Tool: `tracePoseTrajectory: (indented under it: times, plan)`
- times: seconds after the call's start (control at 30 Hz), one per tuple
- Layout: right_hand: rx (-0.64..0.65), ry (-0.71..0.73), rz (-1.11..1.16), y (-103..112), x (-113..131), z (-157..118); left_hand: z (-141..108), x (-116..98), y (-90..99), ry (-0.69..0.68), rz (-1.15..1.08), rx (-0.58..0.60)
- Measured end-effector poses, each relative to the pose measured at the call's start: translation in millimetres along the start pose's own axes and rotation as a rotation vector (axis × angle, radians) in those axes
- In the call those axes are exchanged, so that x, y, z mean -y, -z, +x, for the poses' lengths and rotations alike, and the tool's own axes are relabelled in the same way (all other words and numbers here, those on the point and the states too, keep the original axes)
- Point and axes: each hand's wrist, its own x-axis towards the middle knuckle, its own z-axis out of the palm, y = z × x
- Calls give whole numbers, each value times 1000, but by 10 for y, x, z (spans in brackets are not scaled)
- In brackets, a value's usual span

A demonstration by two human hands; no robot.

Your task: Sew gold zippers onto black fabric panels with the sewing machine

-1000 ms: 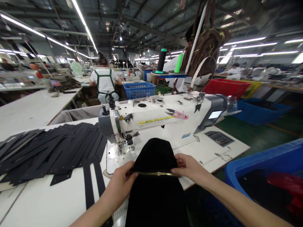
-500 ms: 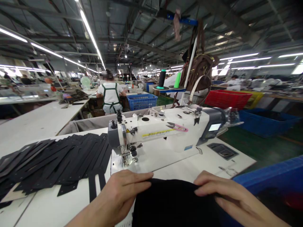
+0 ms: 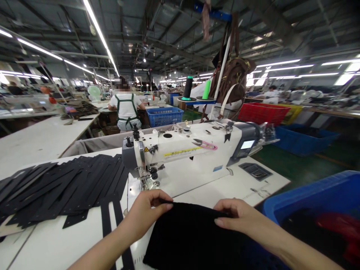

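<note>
My left hand (image 3: 147,213) pinches the upper left corner of a black fabric piece (image 3: 194,236) between thumb and fingers. Its upper right edge is gripped by my right hand (image 3: 236,215), thumb on the near side. The fabric hangs toward me at the table's front edge, its lower part running out of view. Just beyond it stands a white sewing machine (image 3: 182,150), its needle and presser foot area (image 3: 149,182) behind my left hand. A pair of pink-handled thread snips (image 3: 204,144) rests on the machine arm.
Overlapping black cut pieces (image 3: 70,187) cover the table's left side. On the right is a blue bin (image 3: 309,195) with dark and red material inside. Thread cones (image 3: 188,88) stand behind the machine near a hanging brown bag (image 3: 232,80). A person (image 3: 126,108) sits farther back, facing away.
Both hands have shifted left and slightly up with the black fabric, and their fingers are now curled more tightly over its edge. The camera view has turned a little.
</note>
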Motion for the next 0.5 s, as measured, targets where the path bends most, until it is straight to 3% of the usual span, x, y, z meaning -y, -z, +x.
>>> tracePoseTrajectory:
  times: [0.17,0.27,0.37,0.43,0.5]
  plan:
    - [-47,-31,-19,-108,-41,-32,-8,-28,6,-9,-20,-36]
    - [-53,92,-232,-178,-26,-13,-20,-24,42,-65,42,-38]
    - [-297,475,-767,-59,34,-12,10,-89,13,-241,108,-66]
    - [-501,791,-1102,159,117,-84,44,-200,-45,-419,142,-116]
    - [-638,1009,-1310,426,217,-238,68,-333,-92,-613,194,-185]
